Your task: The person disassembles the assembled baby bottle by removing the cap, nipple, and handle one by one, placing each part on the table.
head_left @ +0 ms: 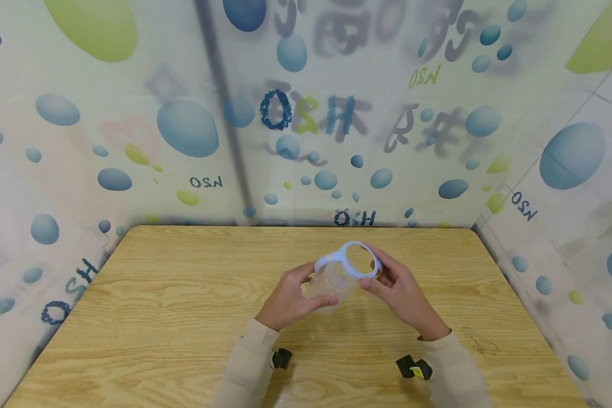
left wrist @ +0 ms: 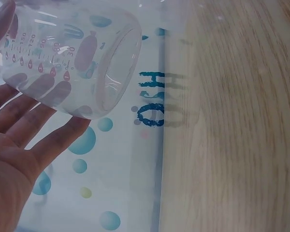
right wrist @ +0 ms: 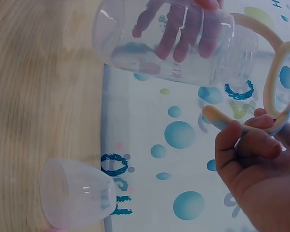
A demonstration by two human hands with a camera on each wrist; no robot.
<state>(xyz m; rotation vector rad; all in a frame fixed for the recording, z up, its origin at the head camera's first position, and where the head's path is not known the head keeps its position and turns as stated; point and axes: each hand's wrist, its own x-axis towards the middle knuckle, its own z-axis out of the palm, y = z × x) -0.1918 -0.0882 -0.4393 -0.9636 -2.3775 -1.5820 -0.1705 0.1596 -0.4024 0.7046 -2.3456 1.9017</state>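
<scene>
A clear baby bottle [head_left: 330, 286], printed with a measuring scale, is held tilted above the table by my left hand [head_left: 293, 294]. The left fingers wrap the far side of its body and the thumb lies across the near side. My right hand [head_left: 400, 289] pinches a bottle handle [head_left: 336, 256], a ring with two curved arms, pale blue in the head view and cream in the right wrist view. The ring is beside the bottle's open neck, and one arm reaches past the neck. In the right wrist view the other arm ends in a rounded tip.
A translucent dome-shaped cap [right wrist: 77, 193] stands on the wooden table [head_left: 183, 300], seen in the right wrist view. Behind the table is a wall covering [head_left: 306, 187] with blue and green spots and letters. Another patterned wall [head_left: 566, 238] borders the right side.
</scene>
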